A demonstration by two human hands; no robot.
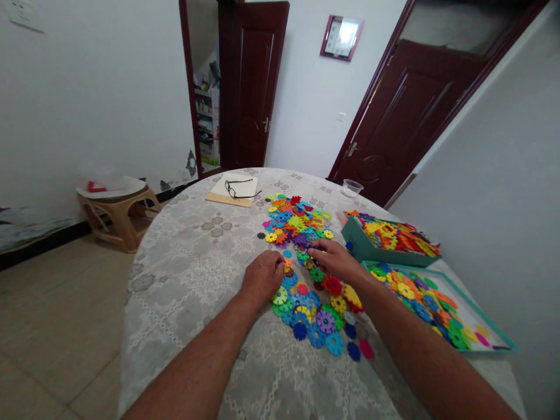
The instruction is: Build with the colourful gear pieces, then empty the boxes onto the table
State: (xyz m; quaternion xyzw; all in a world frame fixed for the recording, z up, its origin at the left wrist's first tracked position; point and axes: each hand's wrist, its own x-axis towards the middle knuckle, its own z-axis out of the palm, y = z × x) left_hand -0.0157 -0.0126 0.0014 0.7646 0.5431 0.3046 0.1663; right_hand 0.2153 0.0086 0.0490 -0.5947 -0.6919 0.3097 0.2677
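Loose plastic gear-shaped building discs in many colours lie in two heaps on the table. My left hand (262, 274) is at the left side of the near heap, fingers curled together beside a small orange disc (287, 263); what its fingertips hold, if anything, is hidden. My right hand (335, 258) reaches in from the right between the heaps, fingers stretched and slightly apart, by a green disc (303, 256) and a purple disc (301, 239). The near heap includes a lilac disc (325, 321) and a red disc (333, 285).
On the right stand a teal box (371, 248) of colourful pieces and a shallow tray (485, 312) with more discs. Glasses (238, 189) rest on a pale pad (227, 198) toward the back left. A clear plastic cup (352, 186) sits near the far edge of the patterned tablecloth (188, 280).
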